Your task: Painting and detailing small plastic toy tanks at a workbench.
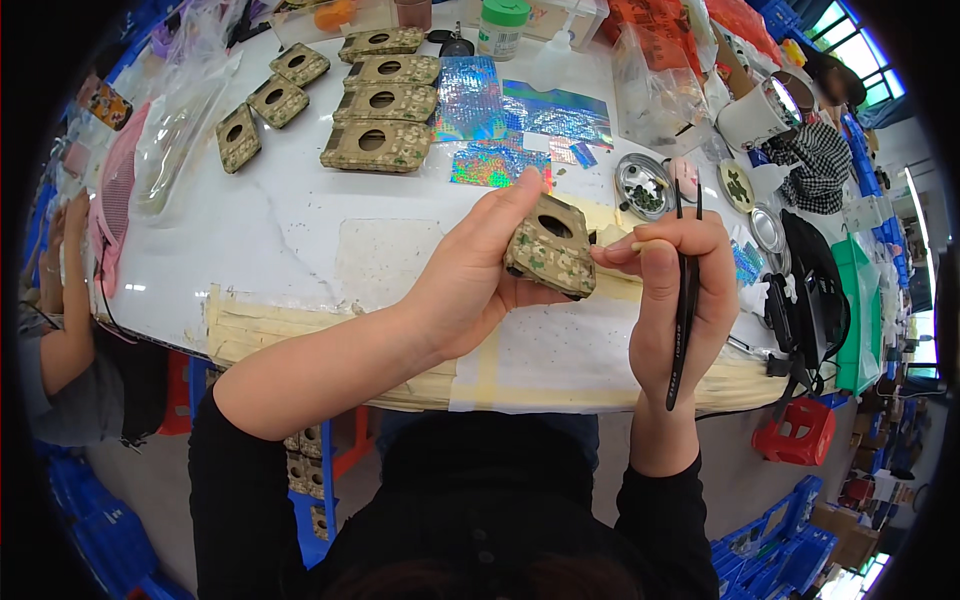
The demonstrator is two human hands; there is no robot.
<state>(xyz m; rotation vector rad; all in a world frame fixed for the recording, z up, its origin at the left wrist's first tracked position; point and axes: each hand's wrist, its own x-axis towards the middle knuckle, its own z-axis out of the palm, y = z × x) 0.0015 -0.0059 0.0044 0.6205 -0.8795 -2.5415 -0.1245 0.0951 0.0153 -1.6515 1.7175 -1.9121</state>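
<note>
My left hand (465, 265) is closed around a camouflage-painted toy tank hull (548, 262) with a dark round opening in its top, tilted above the table's near edge. On its right side, the fingertips of my right hand (706, 265) are close to the hull; whether they touch it I cannot tell. Black tweezers (682, 330) are held in my right hand, tips pointing away from me. A thin pale stick (640, 246) also shows between its thumb and forefinger, its kind unclear. Similar hulls (375, 148) stand in a row at the far left, with several more (238, 137) beside them.
Shiny holographic sheets (555, 115) lie beyond my hands. To the right are a round metal dish (645, 187) with small dark green pieces, a white bucket (757, 118) and a green tray (858, 310). A green-lidded jar (503, 28) stands at the back. Another person's arm (68, 290) is at far left.
</note>
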